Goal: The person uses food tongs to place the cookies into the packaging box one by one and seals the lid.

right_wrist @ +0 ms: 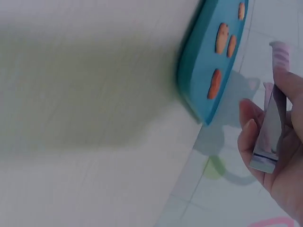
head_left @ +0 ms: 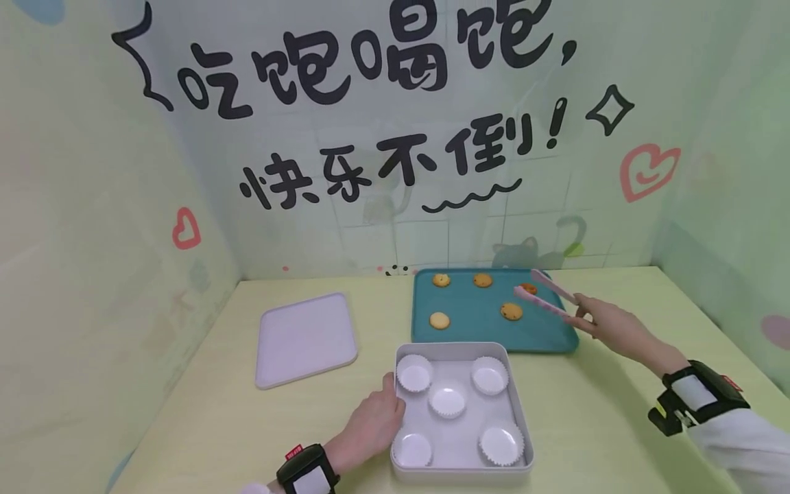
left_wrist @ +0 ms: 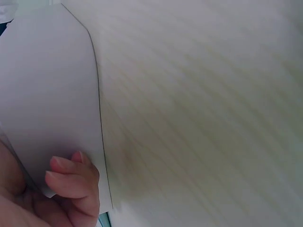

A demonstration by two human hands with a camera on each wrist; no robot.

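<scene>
My left hand [head_left: 373,422] grips the left wall of a white box [head_left: 463,473], with curled fingers against its outer side in the left wrist view. Inside the box stand several white paper cupcake liners [head_left: 447,400], with nothing seen in them. My right hand [head_left: 617,329] holds a pair of pink tongs [head_left: 546,302] over the right part of a teal tray [head_left: 463,333]. The tongs' arms stand apart, and no cookie is between them. Several cookies [head_left: 511,311] lie spread on the tray; one reddish-brown cookie [head_left: 529,288] is partly behind the tongs.
A flat pale lilac tray or lid [head_left: 306,339] lies at the left on the yellowish wood-grain table [head_left: 204,418]. The teal tray stands near the back wall [head_left: 370,247], just behind the box. Side walls bound the table at left and right.
</scene>
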